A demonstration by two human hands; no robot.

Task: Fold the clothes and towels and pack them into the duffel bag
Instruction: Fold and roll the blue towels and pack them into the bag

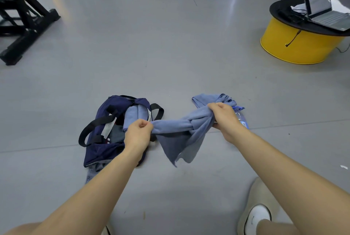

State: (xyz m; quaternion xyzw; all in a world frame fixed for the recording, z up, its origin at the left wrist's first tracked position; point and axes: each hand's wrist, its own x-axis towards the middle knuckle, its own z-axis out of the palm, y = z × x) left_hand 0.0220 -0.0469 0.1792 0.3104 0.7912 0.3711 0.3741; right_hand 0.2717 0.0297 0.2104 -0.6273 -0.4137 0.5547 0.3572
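Light-blue soft cloth towel point(181, 126), twisted, stretched sideways above the grey floor point(170, 45): left hand point(139, 133) pinching one end, right hand point(225, 118) clutching the other. Open navy duffel bag point(106, 147) nearest the left (partly filled).

towel point(181, 126): soft matt cloth;
bag point(102, 149): smooth woven fabric;
floor point(151, 54): smooth, slight sheen;
drum point(295, 45): glossy

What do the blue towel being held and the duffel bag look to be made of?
Blue towel: soft matte cloth, probably microfibre or thin terry; it drapes and bunches limply between the left hand and right hand. Duffel bag: navy woven synthetic, likely nylon or polyester, with a slight sheen and black webbing straps.
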